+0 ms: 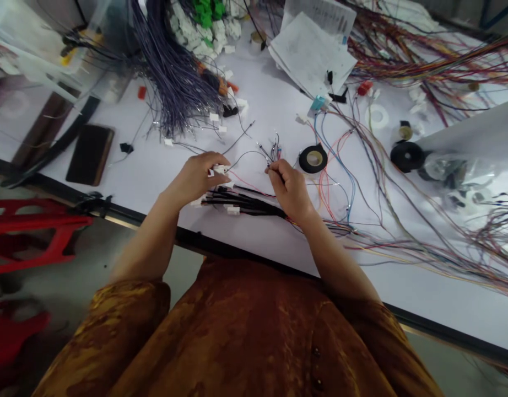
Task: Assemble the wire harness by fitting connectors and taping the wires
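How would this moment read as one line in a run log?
left hand: holds white connector | right hand: pinches thin wires | nearby: black tape roll, black-wrapped bundle

And there's a connector (221,168) in your left hand (198,176), wire ends (268,160) in your right hand (289,187), the tape roll (314,159) just right of that! Sleeved cables (246,203) cross the table (246,234) on your side, under the right wrist. Far left, your phone (90,155); ahead, the wire bundle (171,82), connector pile (196,36) behind it. Papers (314,58) lie beyond the tape, a wire heap (398,69) to their right.
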{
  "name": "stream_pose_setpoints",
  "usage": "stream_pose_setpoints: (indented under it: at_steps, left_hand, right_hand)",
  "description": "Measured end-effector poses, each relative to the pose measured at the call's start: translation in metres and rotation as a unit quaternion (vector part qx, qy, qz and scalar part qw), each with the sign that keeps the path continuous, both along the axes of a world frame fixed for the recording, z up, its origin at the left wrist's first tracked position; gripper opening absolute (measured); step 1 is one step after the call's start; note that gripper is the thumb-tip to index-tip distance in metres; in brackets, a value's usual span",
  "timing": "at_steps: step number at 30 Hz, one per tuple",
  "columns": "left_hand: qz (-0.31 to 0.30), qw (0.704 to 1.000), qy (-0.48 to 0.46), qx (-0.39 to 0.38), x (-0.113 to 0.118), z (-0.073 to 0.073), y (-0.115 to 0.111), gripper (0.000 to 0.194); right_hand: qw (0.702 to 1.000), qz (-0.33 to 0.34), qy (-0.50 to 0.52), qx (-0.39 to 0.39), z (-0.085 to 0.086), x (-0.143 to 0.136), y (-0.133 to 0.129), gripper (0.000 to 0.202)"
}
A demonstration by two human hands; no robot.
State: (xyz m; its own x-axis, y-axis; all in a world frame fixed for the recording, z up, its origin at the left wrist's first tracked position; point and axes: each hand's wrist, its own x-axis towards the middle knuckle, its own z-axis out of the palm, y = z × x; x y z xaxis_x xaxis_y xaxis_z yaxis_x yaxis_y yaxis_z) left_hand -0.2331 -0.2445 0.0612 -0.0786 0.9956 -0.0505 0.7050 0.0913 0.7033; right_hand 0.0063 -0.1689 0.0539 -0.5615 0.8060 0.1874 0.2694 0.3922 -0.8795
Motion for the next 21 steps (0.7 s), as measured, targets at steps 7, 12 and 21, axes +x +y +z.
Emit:
stream_pose_setpoints:
  at_steps: [7,12,21]
  left_hand:
    - [0.09,0.882,-0.462,0.017,0.025,-0.02,0.024,0.043]
    - [0.098,0.823,-0.559,0.005,0.05,-0.026,0.039,0.043]
    - [0.152,0.882,-0.447,0.019,0.075,-0.025,0.052,0.059]
  right_hand:
    - [1.0,0.025,-0.003,0.008,-0.001,-0.008,-0.003,0.015]
    - [0.999,0.019,0.034,0.0,-0.002,-0.005,0.0,0.019]
    - [0.998,0.016,0.047,0.036,-0.004,-0.001,0.004,0.018]
